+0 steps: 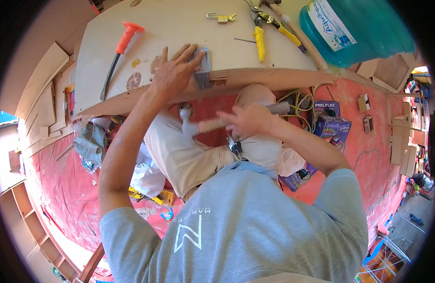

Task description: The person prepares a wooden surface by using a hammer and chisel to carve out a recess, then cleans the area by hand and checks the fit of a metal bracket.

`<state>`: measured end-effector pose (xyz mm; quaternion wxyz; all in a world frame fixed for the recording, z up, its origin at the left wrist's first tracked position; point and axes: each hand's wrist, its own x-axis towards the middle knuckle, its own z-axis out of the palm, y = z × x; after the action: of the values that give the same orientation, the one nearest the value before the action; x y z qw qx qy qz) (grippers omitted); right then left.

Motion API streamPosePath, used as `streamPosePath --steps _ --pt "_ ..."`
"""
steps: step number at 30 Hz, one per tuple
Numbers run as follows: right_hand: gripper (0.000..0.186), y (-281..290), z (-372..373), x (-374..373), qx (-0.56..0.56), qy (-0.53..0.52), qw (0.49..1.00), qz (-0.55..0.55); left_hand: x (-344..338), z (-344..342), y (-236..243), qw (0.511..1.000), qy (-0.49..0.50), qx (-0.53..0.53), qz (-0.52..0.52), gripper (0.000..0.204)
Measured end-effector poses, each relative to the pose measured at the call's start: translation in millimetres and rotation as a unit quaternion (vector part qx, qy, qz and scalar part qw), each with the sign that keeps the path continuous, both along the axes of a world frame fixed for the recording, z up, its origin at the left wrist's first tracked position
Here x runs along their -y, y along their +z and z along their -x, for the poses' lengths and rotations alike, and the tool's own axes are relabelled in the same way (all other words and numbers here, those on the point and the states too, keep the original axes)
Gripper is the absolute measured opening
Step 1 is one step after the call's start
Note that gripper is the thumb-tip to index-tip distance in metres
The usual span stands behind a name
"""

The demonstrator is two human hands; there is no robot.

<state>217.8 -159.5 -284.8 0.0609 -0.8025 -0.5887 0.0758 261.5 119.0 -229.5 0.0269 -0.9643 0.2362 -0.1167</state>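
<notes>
My left hand (177,70) lies flat with fingers spread near the front edge of the wooden worktop (165,28). Its fingertips press on a greyish-blue metal piece (205,59) that bends over the edge, partly hidden by the fingers. Below the edge, over my lap, my right hand (250,121) is closed round the handle of a hammer (210,125). The hammer's head, smeared by motion, points left, and its grey grip end sticks out to the right. A cold chisel (115,66) with an orange guarded grip rests on the worktop's left side.
On the worktop are a brass padlock (222,19), yellow-handled snips (259,42), a thin drill bit (244,40) and a long wooden handle (302,37). A large teal water jug (368,33) lies at right. Purple boxes (333,125) and yellow cable (300,101) sit below.
</notes>
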Motion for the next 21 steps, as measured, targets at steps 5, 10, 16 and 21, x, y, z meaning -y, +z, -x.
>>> streamPosePath --steps 5,10,16,21 --pt "0.051 -40.1 1.3 -0.4 0.052 -0.136 0.989 -0.041 1.3 3.2 -4.5 1.0 -0.008 0.007 -0.025 0.05" --pt "0.051 -7.8 7.1 9.6 -0.022 -0.058 0.998 0.006 0.8 1.2 -5.6 1.0 -0.001 -0.011 0.021 0.049" --pt "0.053 26.7 -28.0 60.8 0.078 -0.048 0.996 -0.022 10.2 8.4 7.5 0.998 -0.002 -0.041 0.057 0.06" --pt "0.052 26.9 -27.8 60.5 0.073 -0.037 0.995 0.059 13.8 11.0 6.3 0.998 0.012 -0.026 0.051 0.067"
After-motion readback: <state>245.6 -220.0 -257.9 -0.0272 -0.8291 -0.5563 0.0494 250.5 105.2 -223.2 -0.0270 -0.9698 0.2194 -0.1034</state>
